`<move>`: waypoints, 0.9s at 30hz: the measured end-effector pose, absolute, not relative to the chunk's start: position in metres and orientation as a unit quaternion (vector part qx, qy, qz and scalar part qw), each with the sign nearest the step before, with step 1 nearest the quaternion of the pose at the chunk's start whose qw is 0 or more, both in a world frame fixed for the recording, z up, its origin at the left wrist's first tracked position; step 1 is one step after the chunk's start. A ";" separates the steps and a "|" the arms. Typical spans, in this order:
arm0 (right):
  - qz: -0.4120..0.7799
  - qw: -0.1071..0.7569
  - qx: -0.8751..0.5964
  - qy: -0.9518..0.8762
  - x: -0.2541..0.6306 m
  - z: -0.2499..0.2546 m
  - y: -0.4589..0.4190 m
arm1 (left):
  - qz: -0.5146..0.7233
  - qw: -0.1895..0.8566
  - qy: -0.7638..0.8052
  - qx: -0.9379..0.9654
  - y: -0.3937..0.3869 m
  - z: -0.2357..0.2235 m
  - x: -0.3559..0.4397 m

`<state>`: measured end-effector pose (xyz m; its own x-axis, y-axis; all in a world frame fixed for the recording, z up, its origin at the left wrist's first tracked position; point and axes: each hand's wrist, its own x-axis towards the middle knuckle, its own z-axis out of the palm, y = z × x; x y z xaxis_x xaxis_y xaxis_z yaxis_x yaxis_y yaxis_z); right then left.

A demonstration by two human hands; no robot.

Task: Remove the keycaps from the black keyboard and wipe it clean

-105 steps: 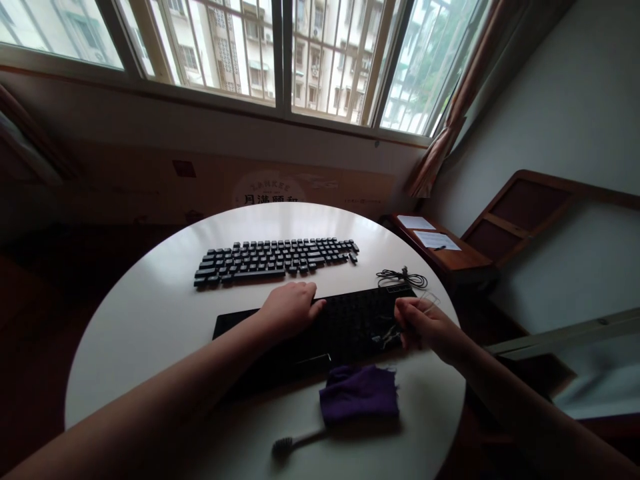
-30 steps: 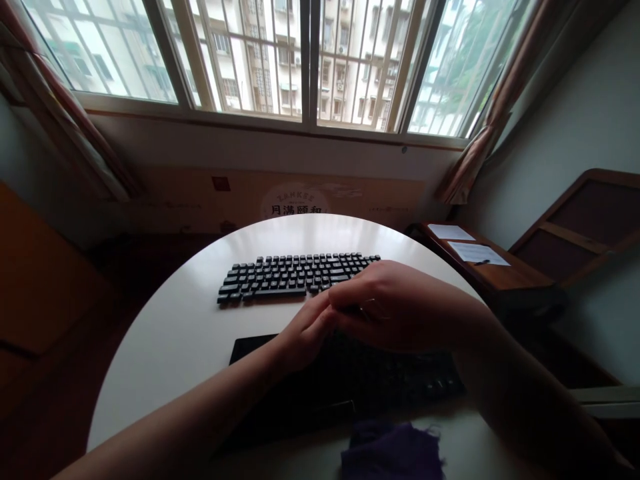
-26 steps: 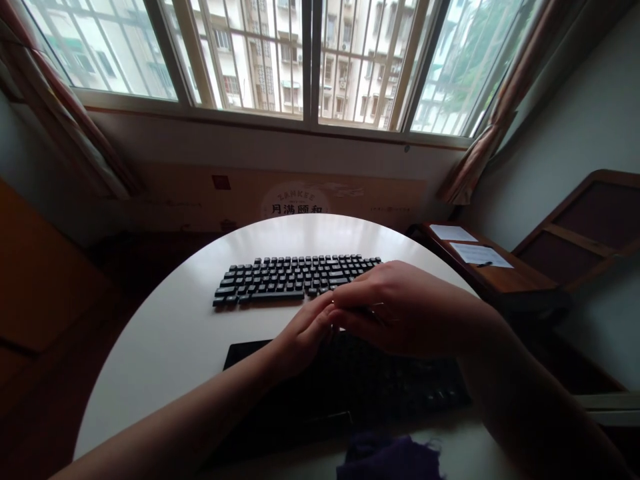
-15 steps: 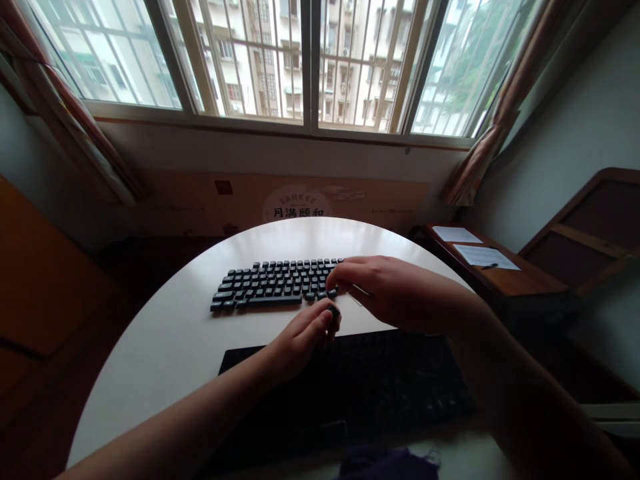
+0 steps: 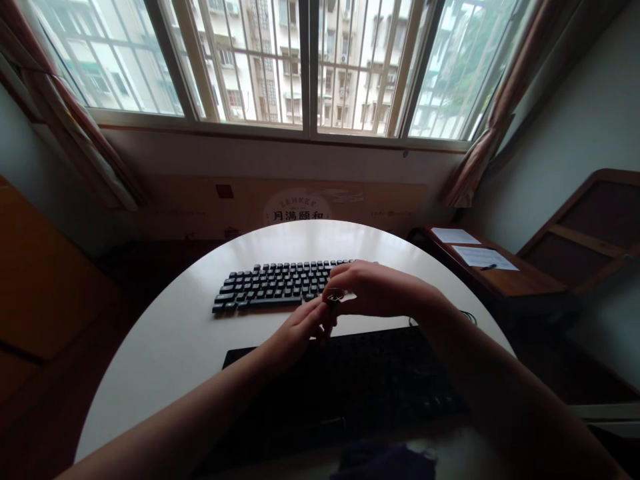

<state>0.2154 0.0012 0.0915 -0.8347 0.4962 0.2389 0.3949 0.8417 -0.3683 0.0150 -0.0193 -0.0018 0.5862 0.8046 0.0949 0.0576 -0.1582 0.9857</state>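
Note:
Above a black keyboard base (image 5: 345,387), my two hands meet. My left hand (image 5: 300,327) is closed, its fingertips pinched on a small dark keycap, mostly hidden now. My right hand (image 5: 370,288) is bent over from the right, closed on a thin wire keycap puller (image 5: 335,293), whose loops show at the fingertips beside the left thumb. Just beyond lie loose black keycaps (image 5: 275,288) set out in keyboard order; the right hand covers part of their right side.
A round white table (image 5: 150,353) carries everything. A purple cloth (image 5: 385,461) lies at the near edge. Part of a black cable (image 5: 469,316) shows behind my right forearm. On the right, papers (image 5: 485,259) and a pen lie on a wooden surface (image 5: 530,283).
The right hand came from the keyboard base's right side to the left hand. Half a second ago they were apart, a keycap showing in the left; now they touch again. The view has shifted.

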 end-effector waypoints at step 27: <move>0.126 0.109 -0.433 -0.886 0.239 0.010 0.060 | 0.097 0.112 0.286 0.947 -0.034 0.000 0.016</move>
<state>0.2392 0.0595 0.0101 -0.6008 0.7951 0.0831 0.7404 0.5926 -0.3174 0.0163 -0.0339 0.0005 0.8174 0.5638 0.1187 0.5205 -0.8109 0.2673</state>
